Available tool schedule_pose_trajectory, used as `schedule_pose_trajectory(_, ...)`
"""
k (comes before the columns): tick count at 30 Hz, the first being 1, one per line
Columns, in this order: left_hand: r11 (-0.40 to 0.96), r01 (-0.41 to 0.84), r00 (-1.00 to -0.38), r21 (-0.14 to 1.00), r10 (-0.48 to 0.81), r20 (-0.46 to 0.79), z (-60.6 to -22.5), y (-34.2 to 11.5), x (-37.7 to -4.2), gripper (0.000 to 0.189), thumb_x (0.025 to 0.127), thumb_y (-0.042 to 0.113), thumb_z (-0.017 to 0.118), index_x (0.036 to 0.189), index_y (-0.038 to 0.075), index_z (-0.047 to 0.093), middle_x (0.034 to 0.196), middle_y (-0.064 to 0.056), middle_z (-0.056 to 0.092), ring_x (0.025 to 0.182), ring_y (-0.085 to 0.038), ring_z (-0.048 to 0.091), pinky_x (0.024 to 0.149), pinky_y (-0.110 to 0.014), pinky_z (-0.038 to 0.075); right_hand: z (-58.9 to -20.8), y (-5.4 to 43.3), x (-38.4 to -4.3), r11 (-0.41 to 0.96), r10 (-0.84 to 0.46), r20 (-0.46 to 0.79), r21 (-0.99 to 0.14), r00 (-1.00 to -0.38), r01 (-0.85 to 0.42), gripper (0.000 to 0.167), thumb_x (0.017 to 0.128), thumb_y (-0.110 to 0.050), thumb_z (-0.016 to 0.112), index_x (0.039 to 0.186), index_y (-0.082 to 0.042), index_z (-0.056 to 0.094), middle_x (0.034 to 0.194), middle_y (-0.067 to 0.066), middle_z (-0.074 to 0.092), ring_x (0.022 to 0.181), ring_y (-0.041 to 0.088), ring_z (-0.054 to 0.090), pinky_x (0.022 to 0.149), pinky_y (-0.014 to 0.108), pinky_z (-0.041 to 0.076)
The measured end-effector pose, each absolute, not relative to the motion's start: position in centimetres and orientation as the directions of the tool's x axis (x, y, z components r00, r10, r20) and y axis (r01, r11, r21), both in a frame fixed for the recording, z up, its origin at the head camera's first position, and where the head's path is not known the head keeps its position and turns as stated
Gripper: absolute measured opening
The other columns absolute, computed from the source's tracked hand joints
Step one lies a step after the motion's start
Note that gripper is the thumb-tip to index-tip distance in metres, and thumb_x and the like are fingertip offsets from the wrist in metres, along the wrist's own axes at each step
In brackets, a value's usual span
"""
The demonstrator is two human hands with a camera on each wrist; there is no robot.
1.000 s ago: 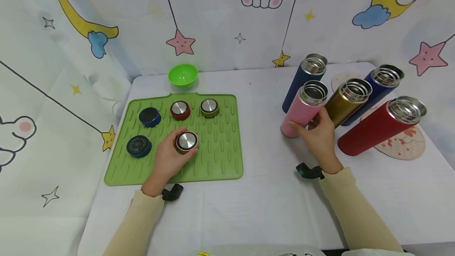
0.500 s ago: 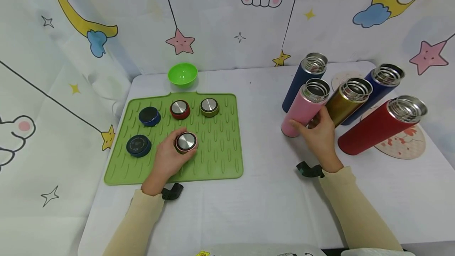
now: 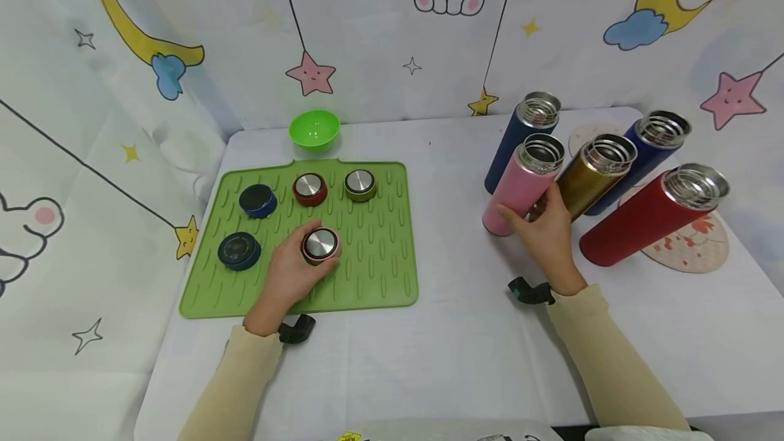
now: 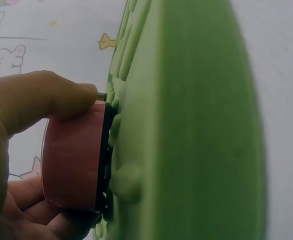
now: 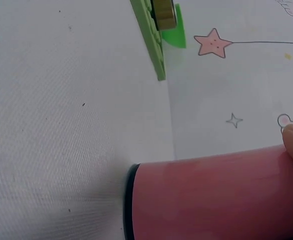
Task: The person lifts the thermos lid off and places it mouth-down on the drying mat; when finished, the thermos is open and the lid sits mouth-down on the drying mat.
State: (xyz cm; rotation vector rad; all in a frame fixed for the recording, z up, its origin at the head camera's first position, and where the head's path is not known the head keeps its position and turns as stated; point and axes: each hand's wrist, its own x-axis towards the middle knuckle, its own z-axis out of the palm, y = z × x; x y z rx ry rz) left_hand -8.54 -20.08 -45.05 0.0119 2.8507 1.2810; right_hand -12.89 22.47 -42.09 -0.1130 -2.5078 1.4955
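Observation:
My left hand point(image 3: 290, 271) grips a pink bottle cap point(image 3: 321, 243) with a silver top, thumb and fingers on opposite sides. In the left wrist view the cap point(image 4: 74, 157) sits right at the ridged green mat point(image 4: 206, 125). My right hand point(image 3: 548, 240) holds a pink thermos bottle point(image 3: 520, 186) round its body. That bottle stands uncapped, showing its steel mouth; its base point(image 5: 129, 202) is at the white tabletop in the right wrist view. Around it stand a dark blue bottle point(image 3: 514, 141), a gold bottle point(image 3: 582, 189), a blue bottle point(image 3: 631, 169) and a red bottle point(image 3: 637, 223), all uncapped.
On the mat lie a red cap point(image 3: 309, 189), a gold cap point(image 3: 360, 186), a blue cap point(image 3: 257, 201) and a dark blue cap point(image 3: 239, 251). A green bowl point(image 3: 315, 131) stands behind the mat. A round patterned coaster point(image 3: 704, 254) lies beside the red bottle.
Both hands stay where they are, still holding the pink cap and the pink bottle. Only a slight shift of the head view shows.

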Motion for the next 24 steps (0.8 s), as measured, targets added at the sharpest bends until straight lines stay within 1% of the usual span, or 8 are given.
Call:
schedule_pose_trajectory(4,0.655,0.001,-0.999,0.756,0.025,-0.02,-45.2,-20.1,-8.8,0.081,0.086,0.018,0.086,0.155,0.005,0.045,0.152,-0.02,0.055,0.138,-0.04,0.055,0.111,-0.057,0.049,-42.0,22.5,-12.9,0.485,0.171,0.151,-0.873,-0.974,-0.05,0.084,0.089,-0.033,0.083,0.156,-0.016,0.035,0.156,0.008,0.05,0.139,0.031,0.053,0.117,0.058,0.046)
schedule_pose_trajectory(9,0.644,-0.001,-0.999,0.765,0.029,-0.025,-45.4,-20.2,-8.9,0.084,0.087,0.021,0.085,0.157,0.005,0.042,0.155,-0.02,0.053,0.141,-0.04,0.053,0.113,-0.057,0.048,-41.7,22.3,-12.5,0.516,0.173,0.21,-0.852,-0.962,-0.093,0.085,0.088,-0.029,0.085,0.156,-0.013,0.037,0.156,0.011,0.052,0.142,0.034,0.054,0.118,0.056,0.045)
schedule_pose_trajectory(12,0.642,0.001,-1.0,0.767,0.025,-0.019,-45.2,-20.3,-8.9,0.087,0.089,0.025,0.083,0.159,0.004,0.038,0.158,-0.021,0.049,0.142,-0.04,0.051,0.112,-0.057,0.049,-41.1,22.3,-11.7,0.534,0.179,0.231,-0.839,-0.956,-0.102,0.087,0.088,-0.028,0.085,0.159,-0.02,0.037,0.157,0.008,0.053,0.143,0.033,0.055,0.116,0.054,0.046)
schedule_pose_trajectory(15,0.649,0.008,-1.0,0.761,0.013,-0.001,-45.0,-20.2,-8.7,0.09,0.09,0.029,0.082,0.161,0.004,0.034,0.161,-0.021,0.045,0.145,-0.041,0.048,0.112,-0.059,0.049,-40.5,22.5,-10.5,0.558,0.195,0.219,-0.826,-0.956,-0.075,0.091,0.089,-0.031,0.084,0.163,-0.029,0.032,0.162,0.003,0.048,0.146,0.03,0.052,0.116,0.051,0.045)
schedule_pose_trajectory(17,0.668,0.016,-1.0,0.744,0.004,0.018,-44.8,-20.1,-8.5,0.091,0.09,0.032,0.082,0.162,0.005,0.033,0.163,-0.021,0.043,0.148,-0.041,0.045,0.113,-0.06,0.047,-40.2,22.7,-9.5,0.584,0.211,0.225,-0.809,-0.951,-0.062,0.09,0.09,-0.032,0.082,0.164,-0.031,0.031,0.163,0.001,0.048,0.146,0.029,0.052,0.117,0.044,0.046)
schedule_pose_trajectory(19,0.679,0.025,-0.999,0.733,-0.002,0.036,-44.6,-20.0,-8.3,0.09,0.091,0.033,0.081,0.162,0.007,0.033,0.163,-0.021,0.042,0.15,-0.042,0.042,0.115,-0.062,0.044,-40.1,22.8,-8.5,0.619,0.229,0.265,-0.782,-0.937,-0.07,0.085,0.091,-0.03,0.082,0.162,-0.028,0.036,0.159,0.002,0.053,0.142,0.028,0.057,0.116,0.029,0.048)
schedule_pose_trajectory(22,0.698,0.068,-0.996,0.713,0.011,0.085,-44.1,-19.7,-7.8,0.089,0.092,0.033,0.08,0.162,0.005,0.032,0.164,-0.023,0.04,0.152,-0.043,0.038,0.119,-0.065,0.04,-40.6,22.7,-7.1,0.656,0.232,0.365,-0.743,-0.902,-0.132,0.074,0.089,-0.021,0.084,0.155,-0.021,0.05,0.147,0.007,0.064,0.129,0.02,0.064,0.105,0.008,0.047)
schedule_pose_trajectory(24,0.707,0.108,-0.992,0.699,0.029,0.123,-43.8,-19.4,-7.4,0.09,0.092,0.034,0.079,0.162,0.003,0.032,0.165,-0.024,0.038,0.155,-0.044,0.032,0.123,-0.066,0.032,-41.1,22.4,-6.3,0.673,0.204,0.432,-0.714,-0.879,-0.194,0.066,0.088,-0.015,0.084,0.149,-0.016,0.058,0.138,0.01,0.069,0.121,0.012,0.065,0.097,0.001,0.045)
